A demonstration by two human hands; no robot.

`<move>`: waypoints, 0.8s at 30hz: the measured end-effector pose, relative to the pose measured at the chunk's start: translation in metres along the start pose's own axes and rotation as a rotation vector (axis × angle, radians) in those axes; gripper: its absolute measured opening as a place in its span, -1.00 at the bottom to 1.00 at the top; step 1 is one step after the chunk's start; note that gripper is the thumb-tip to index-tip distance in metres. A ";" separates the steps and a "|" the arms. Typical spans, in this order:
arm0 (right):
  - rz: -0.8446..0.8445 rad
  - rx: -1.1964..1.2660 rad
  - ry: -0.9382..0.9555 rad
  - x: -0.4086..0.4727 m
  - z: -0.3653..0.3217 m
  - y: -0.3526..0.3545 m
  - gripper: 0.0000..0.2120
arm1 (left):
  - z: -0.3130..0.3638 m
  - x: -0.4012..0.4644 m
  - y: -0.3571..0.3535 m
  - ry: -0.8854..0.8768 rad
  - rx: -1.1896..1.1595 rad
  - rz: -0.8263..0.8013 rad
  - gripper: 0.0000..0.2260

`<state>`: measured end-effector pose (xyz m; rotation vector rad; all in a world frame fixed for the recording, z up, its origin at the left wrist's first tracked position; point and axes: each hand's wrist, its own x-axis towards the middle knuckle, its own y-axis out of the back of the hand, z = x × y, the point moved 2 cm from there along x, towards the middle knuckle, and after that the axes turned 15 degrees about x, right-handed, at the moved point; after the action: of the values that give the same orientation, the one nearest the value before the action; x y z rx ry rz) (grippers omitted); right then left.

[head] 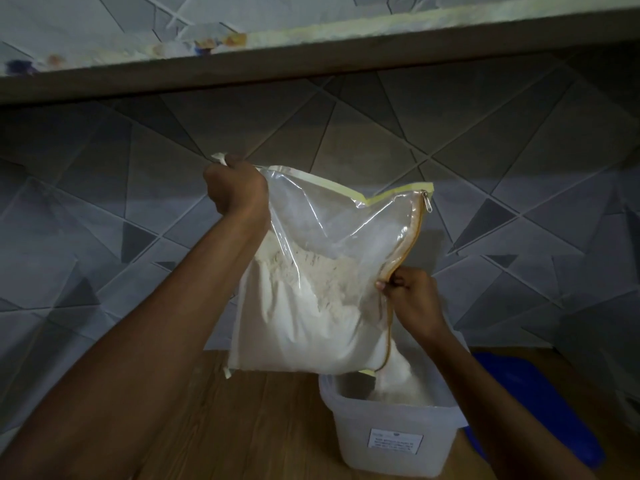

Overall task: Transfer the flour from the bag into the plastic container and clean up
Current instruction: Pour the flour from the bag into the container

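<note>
Above a wooden table (242, 427) by a tiled wall, the left hand (235, 190) grips the flour bag (311, 289) at its upper corner, the right hand (412, 299) pinches its zipper edge, flour spilling into the plastic container (391, 445) below.

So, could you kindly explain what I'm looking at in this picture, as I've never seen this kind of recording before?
There is no machine here: a person wears a camera on the head, looking down at their own arms. The left hand grips the top corner of a clear zip bag of flour, lifted and tilted. The right hand pinches the bag's zip edge. Flour runs from the bag's lower corner into a plastic container on the wooden table. A blue lid lies beside the container, to its right.
</note>
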<state>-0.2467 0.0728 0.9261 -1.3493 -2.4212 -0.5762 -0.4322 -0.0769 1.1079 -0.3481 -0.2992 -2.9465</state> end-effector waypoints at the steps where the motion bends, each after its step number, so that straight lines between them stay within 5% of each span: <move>1: 0.000 0.003 0.002 0.000 0.000 0.001 -0.84 | 0.000 0.000 -0.001 0.002 -0.003 -0.006 -0.65; 24: -0.020 0.041 0.045 -0.002 -0.002 0.003 -0.90 | 0.004 -0.006 0.007 -0.030 0.004 -0.007 -0.66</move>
<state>-0.2430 0.0710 0.9277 -1.2833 -2.4003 -0.5524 -0.4249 -0.0820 1.1113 -0.3924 -0.3103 -2.9498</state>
